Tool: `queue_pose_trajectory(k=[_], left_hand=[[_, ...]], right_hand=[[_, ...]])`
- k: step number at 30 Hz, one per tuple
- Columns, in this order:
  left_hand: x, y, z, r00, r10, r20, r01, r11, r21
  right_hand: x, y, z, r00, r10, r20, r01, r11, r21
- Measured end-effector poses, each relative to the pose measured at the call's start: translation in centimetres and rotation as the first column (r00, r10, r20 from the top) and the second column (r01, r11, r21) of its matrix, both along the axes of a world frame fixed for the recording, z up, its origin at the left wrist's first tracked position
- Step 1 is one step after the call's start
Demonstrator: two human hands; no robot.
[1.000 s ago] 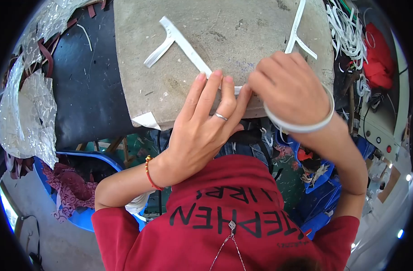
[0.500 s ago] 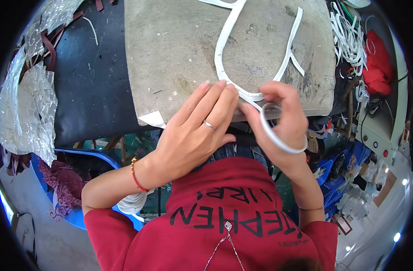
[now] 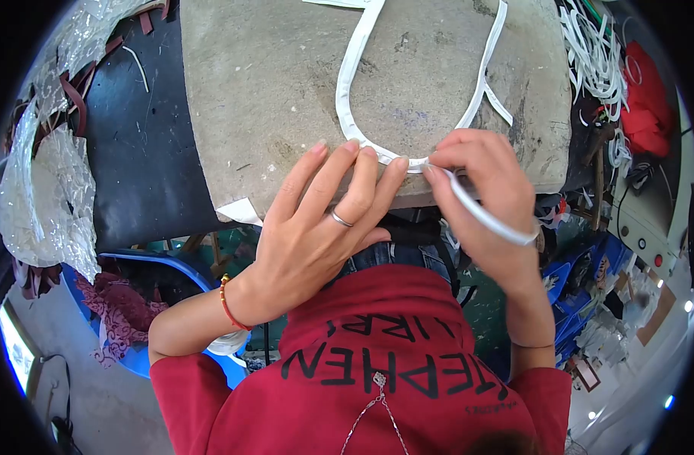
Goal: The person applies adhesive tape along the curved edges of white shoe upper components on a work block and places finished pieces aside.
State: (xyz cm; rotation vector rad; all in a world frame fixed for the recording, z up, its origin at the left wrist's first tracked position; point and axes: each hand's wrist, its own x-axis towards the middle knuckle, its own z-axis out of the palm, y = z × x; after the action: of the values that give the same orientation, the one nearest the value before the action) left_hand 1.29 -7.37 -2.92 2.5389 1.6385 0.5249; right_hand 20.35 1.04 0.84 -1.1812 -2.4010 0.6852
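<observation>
A white strip (image 3: 345, 89) curves in a U over the worn grey board (image 3: 248, 91), with a short branch near each upper part. My left hand (image 3: 317, 205) lies with fingers spread, its fingertips pressing on the strip at the bottom left of the curve. Thumb and index finger of my right hand (image 3: 487, 197) pinch the strip at the bottom right of the curve, near the board's front edge. A white band (image 3: 487, 216) loops from this pinch across the right hand toward the wrist.
Clear plastic sheeting (image 3: 51, 197) lies at the left on the black surface (image 3: 146, 152). Below it stands a blue tub (image 3: 138, 362) with maroon cloth. White cords (image 3: 590, 53) and red fabric (image 3: 646, 114) are at the right. A white scrap (image 3: 241, 211) sits at the board's front left corner.
The strip now forms a U under both hands, where earlier its left part ran straight. My right hand has turned from a closed, raised pose to a pinch beside my left fingertips.
</observation>
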Motion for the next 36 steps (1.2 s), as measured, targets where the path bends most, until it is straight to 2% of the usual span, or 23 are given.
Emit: queue_pose_trajectory(k=[1, 4, 5, 7, 8, 10, 12, 14, 16, 19, 22, 25, 28, 29, 30, 32, 36], left_hand=[[0.0, 0.1, 0.0, 1.000, 0.003, -0.021, -0.003, 1.000, 0.020], [0.1, 0.2, 0.0, 0.999, 0.007, -0.032, -0.006, 0.999, 0.034], [-0.1, 0.3, 0.2, 1.000, -0.010, -0.014, 0.010, 1.000, -0.002], [-0.7, 0.6, 0.8, 0.999, -0.041, 0.019, 0.042, 0.997, -0.065], [-0.9, 0.5, 1.0, 0.999, 0.010, 0.040, -0.008, 0.999, -0.040], [-1.2, 0.0, 1.3, 0.991, 0.104, 0.084, -0.104, 0.995, -0.003], [1.0, -0.6, 0.7, 0.955, 0.103, 0.278, -0.104, 0.994, -0.010], [0.5, -0.9, -1.4, 0.988, 0.072, 0.136, -0.088, 0.989, 0.120], [0.4, -1.0, -1.2, 0.992, 0.060, 0.113, -0.072, 0.992, 0.105], [0.2, -0.8, -1.0, 0.995, 0.042, 0.087, -0.050, 0.995, 0.091], [0.5, -0.9, -0.9, 0.994, 0.066, 0.081, -0.073, 0.995, 0.075], [1.0, -0.9, -0.8, 0.993, 0.111, 0.039, -0.114, 0.990, 0.084], [1.1, -0.6, -0.4, 0.993, 0.118, 0.029, -0.120, 0.990, 0.072], [1.1, -0.6, -0.2, 0.992, 0.121, 0.033, -0.123, 0.991, 0.060], [1.1, -0.6, -0.3, 0.992, 0.121, 0.032, -0.123, 0.990, 0.071], [1.1, -0.6, -0.6, 0.993, 0.114, 0.024, -0.116, 0.989, 0.092], [1.1, -0.5, 0.0, 0.992, 0.123, 0.025, -0.125, 0.991, 0.054]], right_hand=[[0.6, 0.7, 0.4, 0.998, -0.002, -0.060, -0.006, 0.991, -0.137], [0.6, 1.4, 0.3, 0.999, 0.053, -0.009, -0.053, 0.998, -0.041], [0.4, 1.4, -0.2, 0.996, 0.094, 0.008, -0.094, 0.994, 0.064], [0.2, 1.3, 0.4, 0.985, 0.138, 0.101, -0.151, 0.980, 0.128], [0.0, 1.3, 0.7, 0.976, 0.157, 0.148, -0.181, 0.970, 0.162], [-1.2, -0.1, -0.5, 0.987, 0.157, 0.045, -0.161, 0.980, 0.114], [-3.3, -1.4, -1.9, 0.993, 0.092, -0.071, -0.078, 0.981, 0.177], [-2.5, -0.7, -1.2, 0.993, 0.063, -0.103, -0.058, 0.997, 0.049], [-0.2, 0.6, 0.4, 0.992, 0.002, -0.123, -0.021, 0.988, -0.153], [0.8, 2.3, 0.8, 0.991, 0.050, -0.126, -0.079, 0.969, -0.234], [0.0, 2.4, 0.9, 0.998, 0.041, -0.042, -0.049, 0.979, -0.199], [-0.2, 2.4, 0.7, 0.974, 0.171, 0.148, -0.170, 0.985, -0.019], [1.4, 4.8, 2.1, 0.993, 0.102, -0.059, -0.115, 0.950, -0.291], [2.5, 6.2, 2.4, 0.992, 0.084, -0.091, -0.113, 0.908, -0.404], [3.2, 7.1, 2.2, 0.995, 0.038, -0.095, -0.076, 0.896, -0.438], [4.2, 8.5, 1.3, 0.989, 0.103, -0.108, -0.139, 0.902, -0.410], [3.0, 8.6, 0.8, 0.983, 0.178, -0.038, -0.182, 0.960, -0.211]])
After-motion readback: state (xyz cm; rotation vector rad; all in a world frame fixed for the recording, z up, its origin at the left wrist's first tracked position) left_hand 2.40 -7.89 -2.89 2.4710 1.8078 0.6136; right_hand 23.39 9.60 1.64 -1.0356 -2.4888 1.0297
